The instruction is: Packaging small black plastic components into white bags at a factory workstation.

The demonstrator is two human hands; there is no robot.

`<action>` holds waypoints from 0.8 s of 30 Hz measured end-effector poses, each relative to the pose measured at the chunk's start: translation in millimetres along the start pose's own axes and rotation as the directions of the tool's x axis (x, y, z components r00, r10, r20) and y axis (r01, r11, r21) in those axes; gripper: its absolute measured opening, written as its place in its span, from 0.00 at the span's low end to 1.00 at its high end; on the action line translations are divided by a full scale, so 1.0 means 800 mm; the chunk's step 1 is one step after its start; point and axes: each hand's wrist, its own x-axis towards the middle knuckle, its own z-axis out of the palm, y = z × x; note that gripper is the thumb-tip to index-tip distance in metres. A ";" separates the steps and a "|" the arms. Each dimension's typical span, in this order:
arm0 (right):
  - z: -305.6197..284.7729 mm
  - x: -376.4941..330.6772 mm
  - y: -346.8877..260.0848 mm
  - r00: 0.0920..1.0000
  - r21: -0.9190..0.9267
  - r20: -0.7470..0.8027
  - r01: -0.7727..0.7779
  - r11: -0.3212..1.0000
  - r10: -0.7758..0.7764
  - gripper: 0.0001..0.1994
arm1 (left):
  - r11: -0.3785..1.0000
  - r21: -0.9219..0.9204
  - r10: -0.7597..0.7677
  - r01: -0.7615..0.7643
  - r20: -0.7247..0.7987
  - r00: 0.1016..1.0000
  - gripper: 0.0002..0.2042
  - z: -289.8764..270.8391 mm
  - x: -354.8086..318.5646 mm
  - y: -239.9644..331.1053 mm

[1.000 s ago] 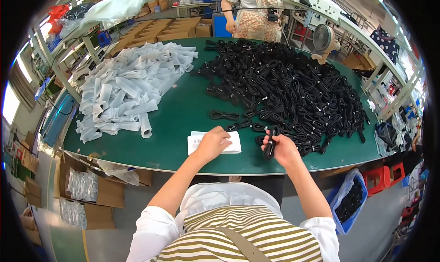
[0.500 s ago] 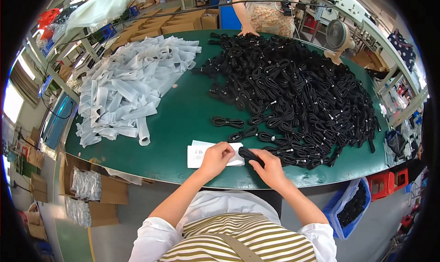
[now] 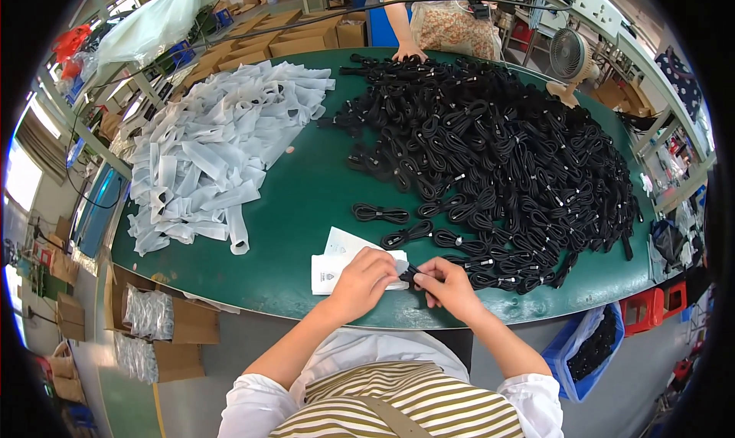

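Close to the table's near edge, my left hand (image 3: 358,286) is closed on a white plastic bag, whose lifted mouth (image 3: 401,263) shows beside its fingertips. My right hand (image 3: 450,288) pinches a black coiled cable (image 3: 411,274), its front end at the bag's mouth; how far in it reaches is hidden by my fingers. Flat white bags (image 3: 325,273) with small print lie under and left of my left hand. Just beyond my hands are loose cable bundles (image 3: 380,213), at the edge of a large heap of black cables (image 3: 498,155).
A heap of whitish plastic sleeves (image 3: 203,162) covers the left of the green table (image 3: 298,181). Across it, a co-worker's hand (image 3: 409,51) rests near the cables, with a fan (image 3: 568,59) to the right. Below stand cartons (image 3: 191,319), a blue crate (image 3: 570,361) and red stools (image 3: 641,312).
My right hand has brought the cable against the bag's mouth, and less of the cable shows. My left hand has shifted over the bags, and one white bag behind it now sits askew.
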 end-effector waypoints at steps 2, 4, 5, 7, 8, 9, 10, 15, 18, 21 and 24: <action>0.001 0.005 -0.002 0.933 0.384 0.156 -0.359 0.851 0.324 0.10 | 0.976 0.130 0.169 -0.173 0.042 0.985 0.06 -0.010 0.005 0.008; 0.008 0.000 -0.005 0.998 0.128 0.015 -0.068 0.989 0.066 0.12 | 0.974 0.137 0.177 -0.180 0.034 0.984 0.06 -0.010 0.008 0.018; 0.013 0.000 -0.006 0.996 -0.014 -0.021 0.087 0.996 -0.088 0.13 | 0.972 0.143 0.185 -0.187 0.029 0.982 0.06 -0.011 0.010 0.022; 0.023 -0.004 -0.010 0.918 -0.301 -0.039 0.367 0.880 -0.396 0.15 | 0.967 0.159 0.197 -0.198 0.017 0.980 0.07 -0.016 0.012 0.026; 0.028 -0.004 -0.013 0.844 -0.437 -0.020 0.474 0.764 -0.535 0.16 | 0.978 0.143 0.154 -0.150 -0.014 0.988 0.06 -0.018 0.013 0.028; 0.032 -0.004 -0.016 0.753 -0.560 0.018 0.553 0.617 -0.658 0.17 | 0.987 0.122 0.109 -0.103 -0.044 0.993 0.06 -0.020 0.014 0.029; 0.035 -0.001 -0.021 0.750 -0.558 0.023 0.559 0.613 -0.662 0.17 | 0.994 0.098 0.062 -0.055 -0.072 0.995 0.06 -0.021 0.015 0.031; 0.068 0.022 -0.056 0.597 -0.513 0.043 0.701 0.495 -0.801 0.16 | 0.996 -0.056 -0.068 0.062 -0.103 0.992 0.04 -0.054 0.022 0.023; 0.077 0.044 -0.068 0.585 -0.368 -0.105 0.728 0.578 -0.804 0.15 | 0.653 -0.728 -0.421 0.210 -0.119 0.899 0.03 -0.077 0.029 0.004; 0.066 0.071 -0.059 0.745 -0.240 -0.149 0.610 0.755 -0.650 0.14 | 0.573 -0.811 -0.445 0.120 -0.185 0.876 0.03 -0.106 0.058 0.001; 0.049 0.106 -0.043 0.791 -0.458 -0.088 0.508 0.730 -0.606 0.15 | 0.670 -0.738 -0.469 0.075 -0.343 0.814 0.02 -0.141 0.074 -0.041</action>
